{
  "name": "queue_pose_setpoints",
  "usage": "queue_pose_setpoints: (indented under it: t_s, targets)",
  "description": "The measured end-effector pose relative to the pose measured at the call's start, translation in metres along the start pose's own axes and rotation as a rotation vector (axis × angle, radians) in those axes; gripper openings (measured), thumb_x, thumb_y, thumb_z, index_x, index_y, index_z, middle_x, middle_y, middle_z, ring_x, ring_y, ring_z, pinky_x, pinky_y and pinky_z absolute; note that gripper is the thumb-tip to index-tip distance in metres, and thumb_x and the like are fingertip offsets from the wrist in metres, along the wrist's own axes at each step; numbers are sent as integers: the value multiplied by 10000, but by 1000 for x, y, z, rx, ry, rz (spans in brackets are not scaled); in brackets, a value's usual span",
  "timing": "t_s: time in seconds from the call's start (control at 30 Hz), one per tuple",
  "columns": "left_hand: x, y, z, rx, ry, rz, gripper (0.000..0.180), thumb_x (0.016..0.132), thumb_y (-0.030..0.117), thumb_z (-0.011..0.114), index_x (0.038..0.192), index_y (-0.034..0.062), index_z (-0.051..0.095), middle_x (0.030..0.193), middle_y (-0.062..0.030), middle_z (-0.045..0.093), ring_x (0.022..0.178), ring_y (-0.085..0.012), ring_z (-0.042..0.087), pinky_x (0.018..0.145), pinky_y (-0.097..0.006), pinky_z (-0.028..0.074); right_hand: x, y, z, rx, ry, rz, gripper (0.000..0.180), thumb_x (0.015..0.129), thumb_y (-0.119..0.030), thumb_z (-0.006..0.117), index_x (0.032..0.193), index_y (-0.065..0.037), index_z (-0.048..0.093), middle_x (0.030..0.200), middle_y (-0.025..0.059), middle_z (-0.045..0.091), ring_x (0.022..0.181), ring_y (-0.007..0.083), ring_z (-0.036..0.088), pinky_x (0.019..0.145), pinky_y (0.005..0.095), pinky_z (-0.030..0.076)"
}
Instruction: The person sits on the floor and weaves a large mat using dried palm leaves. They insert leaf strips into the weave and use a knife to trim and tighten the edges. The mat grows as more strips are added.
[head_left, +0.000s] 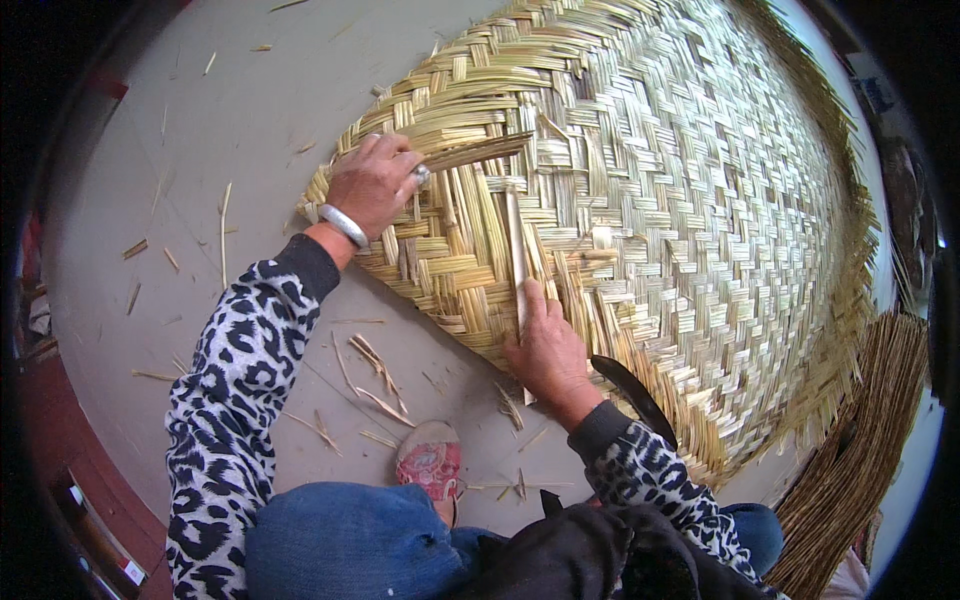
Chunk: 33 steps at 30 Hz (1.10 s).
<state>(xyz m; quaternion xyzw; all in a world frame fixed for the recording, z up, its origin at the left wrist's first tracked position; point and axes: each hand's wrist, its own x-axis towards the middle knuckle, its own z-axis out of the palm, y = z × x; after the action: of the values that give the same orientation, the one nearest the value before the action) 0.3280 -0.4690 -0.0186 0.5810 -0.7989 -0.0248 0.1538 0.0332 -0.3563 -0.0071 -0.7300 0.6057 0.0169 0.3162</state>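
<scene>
A large woven mat [690, 190] of pale straw-coloured strips fills the middle and right, its weave coarser near my hands. At its near left corner, my left hand [380, 185] is closed round a short bunch of flat strips [480, 151], whose free ends point right above the weave. Lower down, my right hand [548, 350] grips a narrow flat slat [517, 245] that lies along the mat and points away from me. A dark curved blade [637, 395] rests at the mat's near edge beside my right wrist; its handle is not visible.
Loose strip scraps [378, 370] litter the grey floor [200, 120]. A thick bundle of brown stalks [850, 450] lies at the lower right. My shoe [430, 460] stands close to the mat's near edge. Raw strip ends fringe the mat's far right side.
</scene>
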Motion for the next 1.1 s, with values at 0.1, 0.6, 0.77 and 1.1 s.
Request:
queue_pose_setpoints:
  t_s: [0.1,0.6,0.77,1.1]
  targets:
    - [23,17,10,-138,3,-15,272,924,226,612,1151,85,656,1121,-116,637,1047,-331,596,941,-458,488,-3,4,8,-20,-32,-12,578,869,-177,641,1375,-91,376,1100,223,559,944,442,638,776,533,534]
    - [51,59,-2,-7,-27,-207,213,868,309,658,935,126,743,987,-82,673,1019,-300,608,865,-427,511,-36,52,-61,43,-12,-231,399,907,-272,701,1199,-26,587,1016,181,653,893,364,660,782,452,534]
    - [54,42,-19,-391,-269,-415,269,856,324,720,966,81,755,900,-103,724,828,-279,673,769,-390,526,-75,121,-102,-269,-116,-252,385,863,-261,732,1157,-61,585,1076,145,626,1012,330,613,836,427,515]
    - [59,39,37,-262,-271,-472,261,853,336,721,978,111,768,866,-113,732,795,-256,688,757,-374,528,-116,211,-61,-353,-160,-77,323,812,-119,655,1087,-29,512,1018,186,598,980,391,607,792,503,499]
